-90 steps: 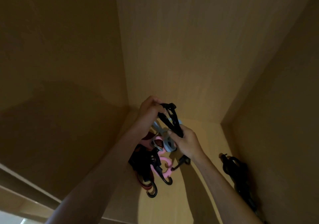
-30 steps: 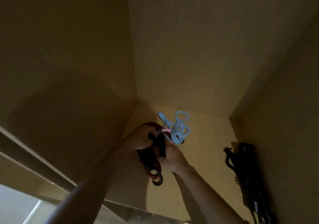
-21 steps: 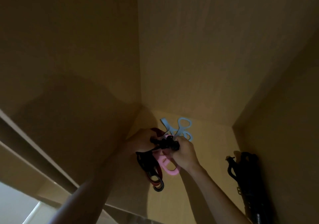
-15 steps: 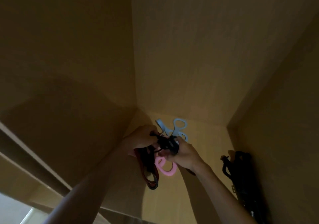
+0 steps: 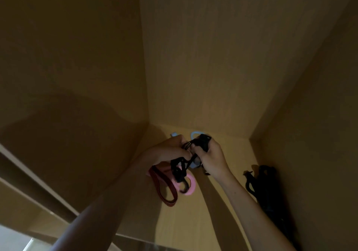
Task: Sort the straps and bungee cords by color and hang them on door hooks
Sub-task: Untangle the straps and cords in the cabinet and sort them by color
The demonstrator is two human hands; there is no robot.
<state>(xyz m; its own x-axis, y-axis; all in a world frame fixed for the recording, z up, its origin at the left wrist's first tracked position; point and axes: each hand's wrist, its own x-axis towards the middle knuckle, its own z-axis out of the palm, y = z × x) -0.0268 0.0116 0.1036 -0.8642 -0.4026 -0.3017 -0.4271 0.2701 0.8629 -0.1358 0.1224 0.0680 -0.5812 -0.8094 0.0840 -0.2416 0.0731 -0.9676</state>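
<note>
left hand (image 5: pixel 170 151): fingers curled closed, forearm reaching forward
right hand (image 5: pixel 212 156): fist closed, beside the left

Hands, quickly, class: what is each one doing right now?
Left hand: closed on the black cords.
Right hand: closed on the same black cords, gripping their upper end.

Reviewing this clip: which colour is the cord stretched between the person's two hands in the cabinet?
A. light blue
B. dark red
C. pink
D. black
D: both the left hand and the right hand are closed on the black cord, while the pink strap and the dark red strap hang below them.
</note>
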